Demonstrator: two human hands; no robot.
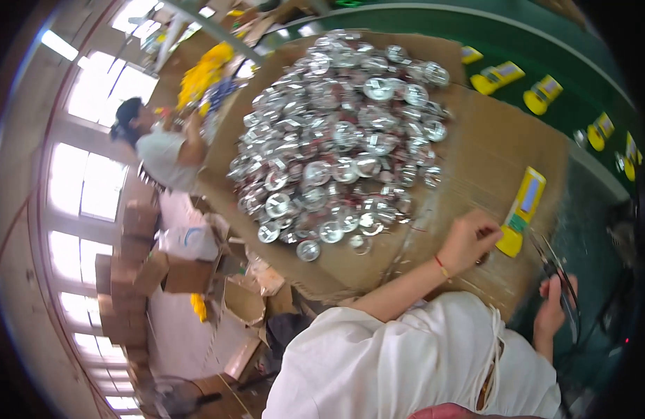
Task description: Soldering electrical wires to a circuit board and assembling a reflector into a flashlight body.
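My left hand [469,241] is over the cardboard, its fingers curled together beside the round end of a yellow plastic housing [521,209]. Whatever those fingers may pinch is too small or hidden to make out. A pale strip and a green patch show on the housing, which lies flat on the board. At the right, my right hand [550,311] is closed round a dark-handled tool [565,297] with thin, pointed metal ends directed at the housing. Its exact kind is blurred. Left of my left hand rises a big heap of shiny, round, clear-and-silver parts [343,140] with reddish bits among them.
The heap rests on a cardboard sheet [490,133]. Beyond it curves a green conveyor belt [581,77] carrying several yellow housings [542,94]. At the far left a co-worker [162,150] sits by a yellow pile [205,73]. Cardboard boxes [127,279] are stacked behind.
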